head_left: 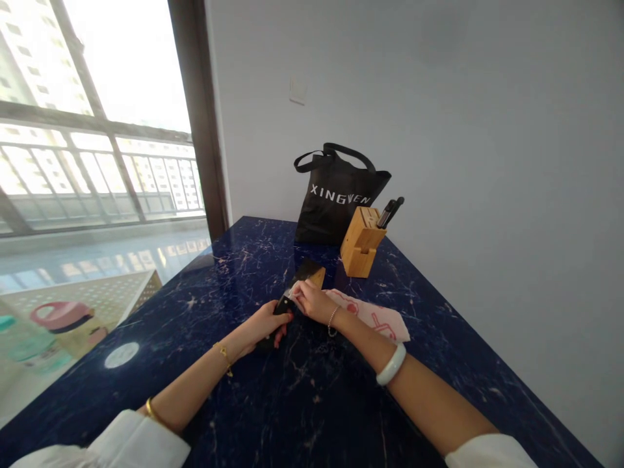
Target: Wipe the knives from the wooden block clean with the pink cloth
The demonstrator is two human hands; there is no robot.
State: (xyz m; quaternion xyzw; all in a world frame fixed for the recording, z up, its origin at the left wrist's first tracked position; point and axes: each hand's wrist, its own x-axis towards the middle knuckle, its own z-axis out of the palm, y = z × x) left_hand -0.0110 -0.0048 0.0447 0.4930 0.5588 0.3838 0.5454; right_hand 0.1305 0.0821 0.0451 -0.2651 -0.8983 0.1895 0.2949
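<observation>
Blue table (302,403): left hand (266,322) grips knife (281,305), right hand (312,303) pinches tissue (294,291), apparently.

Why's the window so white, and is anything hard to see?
Head view: outdoor light is overexposed at the window, washing out the buildings; the glossy tabletop catches some shine; the pink-lidded bottle looks hazy; the white bit at the right hand's fingertips is too small to tell.
</observation>
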